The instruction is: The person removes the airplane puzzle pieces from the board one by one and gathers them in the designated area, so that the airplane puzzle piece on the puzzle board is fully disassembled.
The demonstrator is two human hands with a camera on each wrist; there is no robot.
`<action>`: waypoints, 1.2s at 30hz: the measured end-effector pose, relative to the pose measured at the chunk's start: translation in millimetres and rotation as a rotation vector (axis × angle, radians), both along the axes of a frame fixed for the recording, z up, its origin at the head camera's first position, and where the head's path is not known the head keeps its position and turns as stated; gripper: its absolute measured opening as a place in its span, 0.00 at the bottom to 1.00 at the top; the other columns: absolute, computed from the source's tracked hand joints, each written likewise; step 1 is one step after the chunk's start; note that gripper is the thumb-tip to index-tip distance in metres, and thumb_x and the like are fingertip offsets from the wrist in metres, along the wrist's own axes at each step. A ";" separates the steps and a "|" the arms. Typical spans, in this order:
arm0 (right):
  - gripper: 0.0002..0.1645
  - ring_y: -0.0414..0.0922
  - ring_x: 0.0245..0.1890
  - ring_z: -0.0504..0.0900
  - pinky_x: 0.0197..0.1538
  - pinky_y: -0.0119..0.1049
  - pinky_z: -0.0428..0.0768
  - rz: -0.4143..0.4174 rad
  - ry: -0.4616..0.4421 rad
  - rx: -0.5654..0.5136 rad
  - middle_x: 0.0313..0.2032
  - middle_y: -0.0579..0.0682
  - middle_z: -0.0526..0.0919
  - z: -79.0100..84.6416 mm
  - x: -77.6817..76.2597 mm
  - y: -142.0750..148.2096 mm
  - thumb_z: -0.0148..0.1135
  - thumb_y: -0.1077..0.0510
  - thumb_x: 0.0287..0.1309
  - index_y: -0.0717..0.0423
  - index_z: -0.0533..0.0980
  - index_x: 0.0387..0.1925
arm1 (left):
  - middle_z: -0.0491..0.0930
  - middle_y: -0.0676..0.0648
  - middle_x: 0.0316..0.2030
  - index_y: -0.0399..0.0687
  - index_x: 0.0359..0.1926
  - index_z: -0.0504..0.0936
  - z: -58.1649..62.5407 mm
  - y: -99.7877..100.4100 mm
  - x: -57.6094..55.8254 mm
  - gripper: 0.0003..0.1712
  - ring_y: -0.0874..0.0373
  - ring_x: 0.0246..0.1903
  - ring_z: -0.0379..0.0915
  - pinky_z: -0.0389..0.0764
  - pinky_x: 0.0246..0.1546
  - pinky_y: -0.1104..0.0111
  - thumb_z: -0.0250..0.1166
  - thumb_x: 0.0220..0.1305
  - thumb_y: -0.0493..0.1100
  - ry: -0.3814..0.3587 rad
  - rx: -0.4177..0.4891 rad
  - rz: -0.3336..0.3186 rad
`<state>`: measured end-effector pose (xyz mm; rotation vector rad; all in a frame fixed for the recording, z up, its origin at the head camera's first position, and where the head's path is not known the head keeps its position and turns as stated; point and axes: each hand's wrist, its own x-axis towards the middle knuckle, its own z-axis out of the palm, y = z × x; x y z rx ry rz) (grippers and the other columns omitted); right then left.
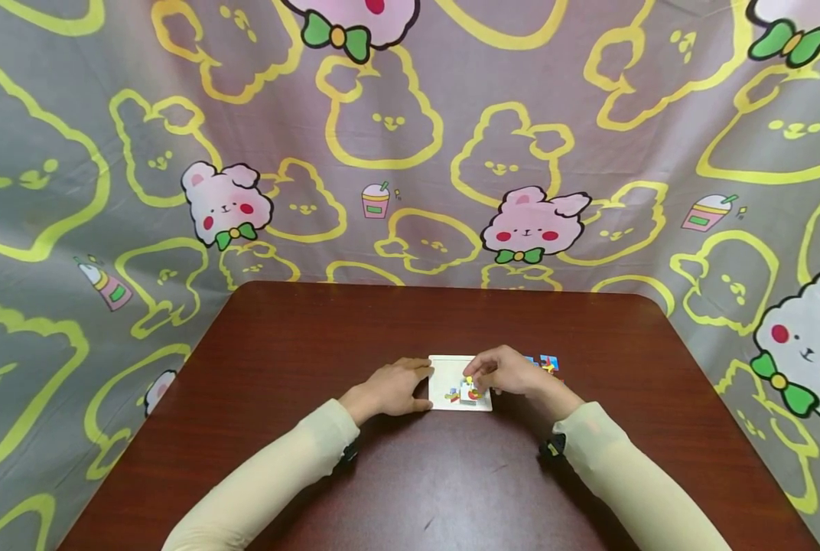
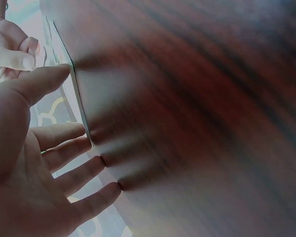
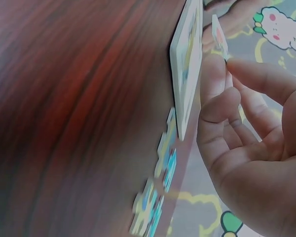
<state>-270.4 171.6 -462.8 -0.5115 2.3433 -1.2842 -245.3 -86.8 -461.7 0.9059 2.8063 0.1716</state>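
Note:
A white jigsaw puzzle board [image 1: 444, 373] lies on the brown table, with a coloured picture patch toward its lower part. My left hand [image 1: 391, 388] touches the board's left edge, thumb and fingers spread and fairly straight, fingertips at the tabletop. Between thumb and index finger, my right hand [image 1: 509, 373] pinches a small puzzle piece [image 3: 219, 37]. In the right wrist view that piece is tilted nearly on edge, apart from the board; in the head view it shows over the board's lower right. The fingers partly cover the board's right side.
Several loose puzzle pieces [image 3: 163, 158] lie just right of the board, partly hidden by the right hand in the head view. A patterned curtain [image 1: 444, 191] hangs behind and beside the table [image 1: 327, 329].

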 end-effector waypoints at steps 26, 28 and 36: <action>0.13 0.46 0.26 0.80 0.27 0.38 0.78 0.038 -0.017 0.106 0.30 0.51 0.85 -2.8 7.5 48.4 0.63 0.68 0.55 0.59 0.84 0.42 | 0.66 0.45 0.72 0.51 0.70 0.72 -3.3 1.0 -1.4 0.37 0.47 0.72 0.62 0.73 0.65 0.51 0.66 0.64 0.60 -0.001 0.007 0.008; 0.12 0.46 0.25 0.80 0.27 0.38 0.78 0.046 -0.019 0.112 0.29 0.51 0.85 -2.9 7.9 50.7 0.64 0.68 0.54 0.59 0.84 0.41 | 0.66 0.45 0.72 0.51 0.70 0.72 -3.1 0.9 -1.7 0.37 0.47 0.72 0.62 0.73 0.65 0.51 0.66 0.64 0.59 -0.001 0.007 0.009; 0.12 0.43 0.24 0.79 0.25 0.37 0.78 0.054 -0.040 0.110 0.28 0.50 0.86 -5.8 11.2 55.9 0.65 0.68 0.52 0.60 0.84 0.40 | 0.66 0.45 0.72 0.51 0.70 0.71 -2.8 0.5 -1.0 0.37 0.47 0.72 0.63 0.73 0.65 0.52 0.66 0.64 0.60 0.002 0.000 0.006</action>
